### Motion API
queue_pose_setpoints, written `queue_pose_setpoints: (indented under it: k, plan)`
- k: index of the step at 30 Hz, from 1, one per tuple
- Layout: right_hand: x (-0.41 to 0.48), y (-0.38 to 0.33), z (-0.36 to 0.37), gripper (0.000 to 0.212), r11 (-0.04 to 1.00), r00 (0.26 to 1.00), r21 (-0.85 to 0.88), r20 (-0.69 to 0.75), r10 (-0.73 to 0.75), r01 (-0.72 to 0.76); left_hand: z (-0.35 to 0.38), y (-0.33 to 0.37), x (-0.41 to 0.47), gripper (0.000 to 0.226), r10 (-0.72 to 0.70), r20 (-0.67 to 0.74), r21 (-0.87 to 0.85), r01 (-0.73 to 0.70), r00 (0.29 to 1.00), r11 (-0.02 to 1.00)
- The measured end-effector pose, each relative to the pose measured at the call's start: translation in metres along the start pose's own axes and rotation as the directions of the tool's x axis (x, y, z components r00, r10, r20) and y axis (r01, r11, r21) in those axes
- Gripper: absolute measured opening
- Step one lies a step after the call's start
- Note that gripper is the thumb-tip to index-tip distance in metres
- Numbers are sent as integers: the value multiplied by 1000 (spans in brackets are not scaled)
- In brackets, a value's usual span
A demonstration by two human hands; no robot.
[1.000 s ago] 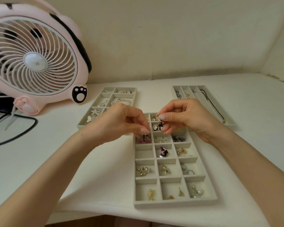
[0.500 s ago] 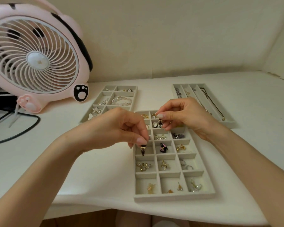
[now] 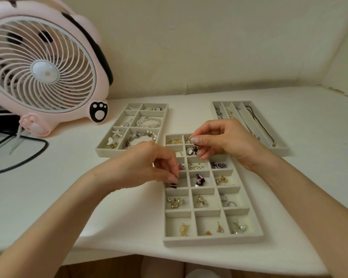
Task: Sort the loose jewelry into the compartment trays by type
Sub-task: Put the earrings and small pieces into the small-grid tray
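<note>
Head camera looks down on a white table (image 3: 68, 197) with three grey trays, and we judge the sorting to be near its end. The far-left tray (image 3: 100, 151) already holds the pearl bracelets (image 3: 148, 122) and a star brooch (image 3: 118, 133). The far-right tray (image 3: 279, 151) holds chains and a black cord necklace (image 3: 259, 123), each laid along its own long slot.

The near tray of small cells (image 3: 213, 240) is well stocked: gold studs, silver hoops (image 3: 228, 202), a pink star (image 3: 180, 166), crystal studs (image 3: 196, 167) and a black-and-pink charm (image 3: 200, 179) each sit in separate cells.

Our left hand (image 3: 149, 167) is curled, thumb and forefinger pinching a small black-and-gold earring (image 3: 173, 185) low inside a left-column cell, the fourth row from the far end. We cannot tell whether it touches the cell floor. Our right hand (image 3: 225, 141) pinches a second small dark piece (image 3: 195, 147) just above the cell that holds the cameo (image 3: 190, 151), its other fingers bent beneath.

The only unsettled pieces we can make out are these two between the fingers. What is left, as we read it, is to let go of the left one and give the right one its place, likely with its match.

A pink fan (image 3: 42, 71) and a black cable (image 3: 28, 157) stand to the left.
</note>
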State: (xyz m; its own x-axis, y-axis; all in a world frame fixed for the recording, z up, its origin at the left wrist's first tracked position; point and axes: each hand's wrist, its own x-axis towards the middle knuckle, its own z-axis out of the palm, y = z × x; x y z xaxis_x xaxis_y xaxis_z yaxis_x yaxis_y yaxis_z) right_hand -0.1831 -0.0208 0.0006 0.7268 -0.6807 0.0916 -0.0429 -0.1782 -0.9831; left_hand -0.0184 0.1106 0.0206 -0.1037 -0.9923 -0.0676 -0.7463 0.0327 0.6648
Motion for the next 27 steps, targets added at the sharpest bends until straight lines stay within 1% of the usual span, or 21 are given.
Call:
queue_pose_setpoints:
  k: [3, 10, 14, 17, 22, 24, 27]
  plan:
    - [-1, 0, 0, 7, 1000, 1000, -4, 4, -1, 1, 1, 0, 1, 8, 8, -12, 52, -8, 1000, 999]
    - [-2, -2, 2, 12, 1000, 1000, -8, 15, 1, 0, 8, 2, 2, 18, 26, -57, 280, -9, 998, 960]
    - [-4, -3, 4, 11, 1000, 999, 0, 33, -7, 7, 12, 0, 2, 17, 88, -99, 395, -43, 991, 918]
    - [-5, -5, 4, 10, 1000, 999, 19, 45, 1, -2, 12, 0, 1, 18, 109, -105, 425, -54, 988, 904]
    - [-8, -8, 5, 14, 999, 997, 28, 70, 23, -25, 15, 1, 2, 18, 123, -118, 487, -51, 985, 872]
    - [-8, -9, 6, 17, 999, 996, 18, 78, 30, -31, 15, 0, 2, 18, 129, -120, 486, -55, 984, 872]
    - [-10, -10, 6, 16, 1000, 997, -11, 78, 30, -29, 14, -2, 2, 21, 129, -126, 435, -62, 984, 898]
